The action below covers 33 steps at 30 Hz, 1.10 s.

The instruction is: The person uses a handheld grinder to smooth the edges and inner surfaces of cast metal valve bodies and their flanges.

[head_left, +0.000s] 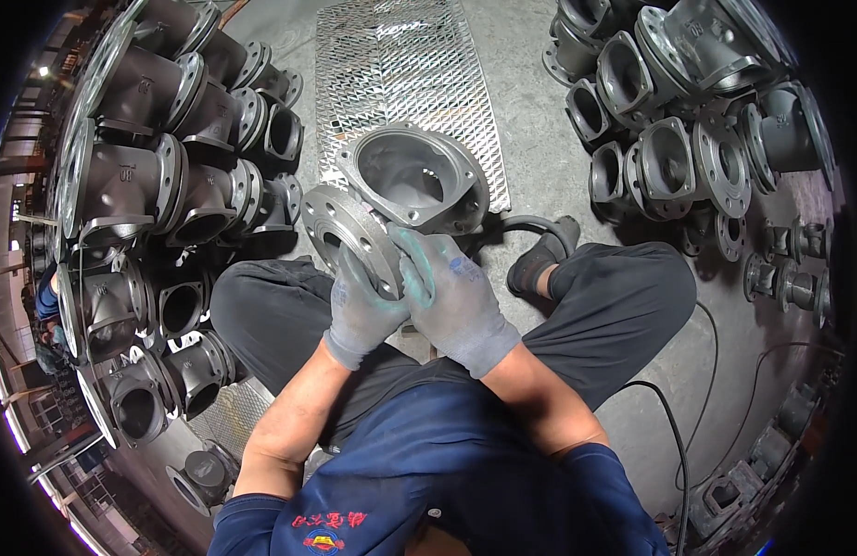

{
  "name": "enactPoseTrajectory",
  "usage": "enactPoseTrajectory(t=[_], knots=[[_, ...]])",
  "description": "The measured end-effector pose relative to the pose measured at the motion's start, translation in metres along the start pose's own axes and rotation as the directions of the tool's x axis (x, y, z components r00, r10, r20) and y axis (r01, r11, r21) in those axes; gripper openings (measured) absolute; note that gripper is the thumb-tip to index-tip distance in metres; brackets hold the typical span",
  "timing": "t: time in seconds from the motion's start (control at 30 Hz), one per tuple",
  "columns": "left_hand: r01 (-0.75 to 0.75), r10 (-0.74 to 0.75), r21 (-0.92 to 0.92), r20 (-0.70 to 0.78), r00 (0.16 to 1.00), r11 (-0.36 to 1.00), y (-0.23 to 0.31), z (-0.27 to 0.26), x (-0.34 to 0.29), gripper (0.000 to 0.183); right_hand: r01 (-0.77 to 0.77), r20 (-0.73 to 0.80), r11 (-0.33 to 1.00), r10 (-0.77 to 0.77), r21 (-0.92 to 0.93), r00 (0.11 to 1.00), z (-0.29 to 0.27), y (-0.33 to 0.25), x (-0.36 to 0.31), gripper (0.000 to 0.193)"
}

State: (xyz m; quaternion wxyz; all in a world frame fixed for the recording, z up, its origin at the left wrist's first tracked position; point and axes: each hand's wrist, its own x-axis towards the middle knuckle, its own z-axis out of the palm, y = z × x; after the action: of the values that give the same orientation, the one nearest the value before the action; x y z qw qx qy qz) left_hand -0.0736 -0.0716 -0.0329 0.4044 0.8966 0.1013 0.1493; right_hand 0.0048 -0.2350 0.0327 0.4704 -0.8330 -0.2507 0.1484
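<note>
Between my knees sits a grey cast-iron valve body (391,167), its squarish, bolt-holed opening tipped up and a round flange (365,221) facing left toward me. My left hand (365,308), in a grey glove with green-stained fingers, is closed on the lower edge of that flange. Right beside it, my right hand (451,301), gloved alike, has its fingers closed over the flange's near right rim. The two hands touch. My palms and the fingers' undersides are hidden, so any small thing under them cannot be made out.
Stacks of similar valve bodies (132,185) rise at the left, and more (669,162) are piled at the right. A patterned metal plate (400,74) lies on the floor ahead. Black cables (674,422) trail at the right, near smaller castings (730,491).
</note>
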Motion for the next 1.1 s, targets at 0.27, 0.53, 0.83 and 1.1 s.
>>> enactPoseTrajectory(t=[0.27, 0.53, 0.83, 1.1], knots=[[0.043, -0.043, 0.000, -0.007, 0.999, 0.999, 0.007, -0.002, -0.001, 0.094, -0.022, 0.056, 0.998, 0.025, -0.051, 0.998, -0.003, 0.000, 0.003, 0.049], [-0.047, 0.048, 0.067, -0.008, 0.999, 0.997, 0.002, 0.000, 0.000, 0.092, 0.022, 0.043, 0.999, -0.021, -0.031, 0.999, -0.001, 0.003, 0.004, 0.049], [0.034, -0.034, 0.034, -0.019, 0.999, 0.999, 0.014, -0.002, 0.002, 0.093, -0.007, 0.071, 1.000, 0.008, -0.020, 0.997, -0.012, 0.003, -0.001, 0.048], [0.411, -0.414, -0.493, 0.108, 0.904, 0.767, 0.026, -0.037, 0.069, 0.056, -0.187, -0.026, 0.966, 0.194, 0.180, 0.981, -0.069, 0.035, -0.008, 0.039]])
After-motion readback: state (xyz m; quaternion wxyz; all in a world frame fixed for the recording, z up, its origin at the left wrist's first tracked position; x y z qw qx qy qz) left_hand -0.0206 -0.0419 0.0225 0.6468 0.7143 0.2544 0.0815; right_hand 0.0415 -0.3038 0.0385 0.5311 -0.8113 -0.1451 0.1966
